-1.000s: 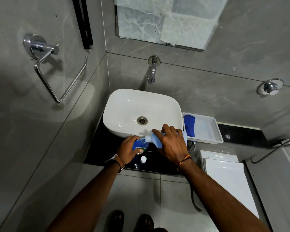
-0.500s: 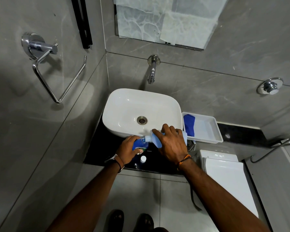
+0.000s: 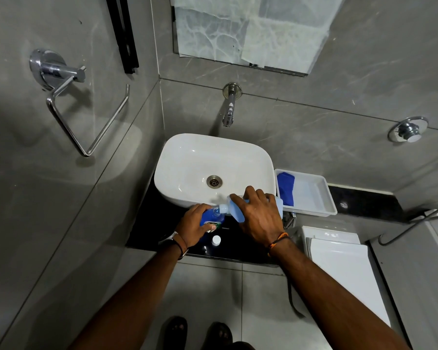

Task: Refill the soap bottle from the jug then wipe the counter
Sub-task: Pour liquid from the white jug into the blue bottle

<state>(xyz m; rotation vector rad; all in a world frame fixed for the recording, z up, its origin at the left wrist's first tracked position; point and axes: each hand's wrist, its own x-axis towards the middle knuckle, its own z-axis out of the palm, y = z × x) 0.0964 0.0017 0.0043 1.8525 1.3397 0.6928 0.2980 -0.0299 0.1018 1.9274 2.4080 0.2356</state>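
Note:
A small soap bottle (image 3: 212, 217) with blue liquid and a green label stands on the black counter (image 3: 147, 231) in front of the sink, held upright by my left hand (image 3: 194, 227). My right hand (image 3: 259, 215) grips a translucent jug (image 3: 238, 209) of blue liquid, tipped sideways to the left so its neck meets the bottle's mouth. A small white cap (image 3: 216, 240) lies on the counter just in front of the bottle. A blue cloth (image 3: 286, 186) lies in the white tray (image 3: 316, 198) to the right of the sink.
The white basin (image 3: 187, 162) sits on the counter under a wall tap (image 3: 229, 109). A towel ring (image 3: 86, 117) hangs on the left wall. A white toilet cistern (image 3: 339, 256) stands to the right, below the counter. My shoes show on the tiled floor.
Nothing has visibly moved; both hands keep the jug tipped against the bottle.

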